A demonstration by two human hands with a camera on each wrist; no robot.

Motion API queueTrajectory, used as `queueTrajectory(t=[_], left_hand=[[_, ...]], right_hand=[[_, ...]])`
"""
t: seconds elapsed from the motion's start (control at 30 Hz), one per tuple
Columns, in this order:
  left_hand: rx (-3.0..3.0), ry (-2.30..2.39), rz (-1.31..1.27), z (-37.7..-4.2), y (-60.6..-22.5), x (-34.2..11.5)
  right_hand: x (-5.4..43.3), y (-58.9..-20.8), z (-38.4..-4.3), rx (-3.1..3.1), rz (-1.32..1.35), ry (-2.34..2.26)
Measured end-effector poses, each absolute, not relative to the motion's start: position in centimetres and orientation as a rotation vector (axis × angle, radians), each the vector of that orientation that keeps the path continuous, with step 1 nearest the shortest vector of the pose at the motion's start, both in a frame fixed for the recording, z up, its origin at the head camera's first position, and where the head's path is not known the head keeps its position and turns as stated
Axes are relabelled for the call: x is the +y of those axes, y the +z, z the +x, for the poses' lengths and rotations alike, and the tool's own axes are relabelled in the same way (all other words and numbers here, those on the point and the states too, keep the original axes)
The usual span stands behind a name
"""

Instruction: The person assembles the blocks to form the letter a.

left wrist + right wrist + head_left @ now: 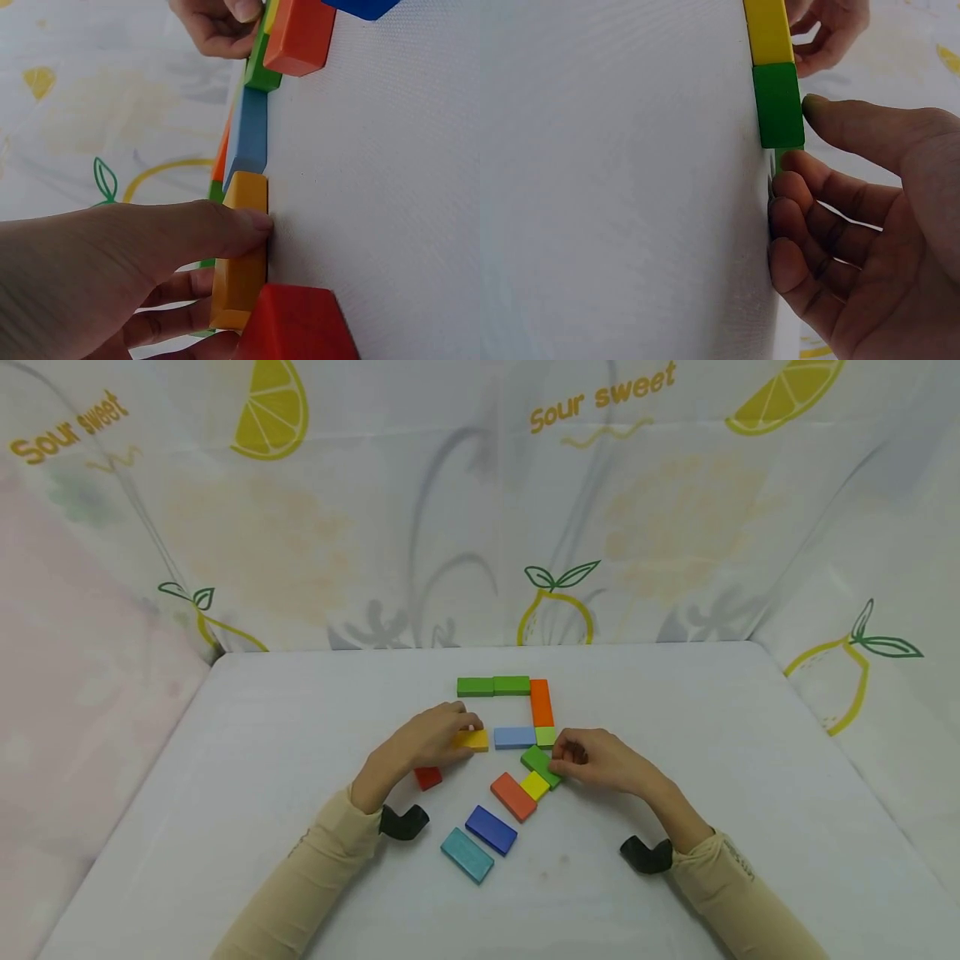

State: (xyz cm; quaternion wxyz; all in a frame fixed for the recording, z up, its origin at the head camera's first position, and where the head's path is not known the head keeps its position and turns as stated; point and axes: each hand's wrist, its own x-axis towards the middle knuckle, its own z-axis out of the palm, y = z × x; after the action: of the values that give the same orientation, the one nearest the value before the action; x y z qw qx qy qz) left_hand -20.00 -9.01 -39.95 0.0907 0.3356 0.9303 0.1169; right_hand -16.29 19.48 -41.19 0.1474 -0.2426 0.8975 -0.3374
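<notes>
My left hand pinches a yellow-orange block, with the thumb on one side and fingers on the other in the left wrist view. A light blue block lies just right of it, a small gap between. By the left wrist is a partly hidden red block. My right hand rests beside a slanting green block, fingers loosely curled. Its thumb tip reaches that block's edge in the right wrist view; no grip shows. A small yellow block and an orange-red block adjoin the green one.
Two green blocks form a row at the back, meeting an upright-lying orange block. A light green block sits below it. Nearer are a dark blue block and a teal block on the white table.
</notes>
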Motion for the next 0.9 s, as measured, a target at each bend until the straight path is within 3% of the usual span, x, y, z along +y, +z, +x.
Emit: queueTrajectory(t=[0.9], left_hand=[[2.799, 0.396, 1.019, -20.00, -40.51, -8.50]], right_hand=[[19.42, -41.16, -16.24, 2.560, -0.743, -0.974]])
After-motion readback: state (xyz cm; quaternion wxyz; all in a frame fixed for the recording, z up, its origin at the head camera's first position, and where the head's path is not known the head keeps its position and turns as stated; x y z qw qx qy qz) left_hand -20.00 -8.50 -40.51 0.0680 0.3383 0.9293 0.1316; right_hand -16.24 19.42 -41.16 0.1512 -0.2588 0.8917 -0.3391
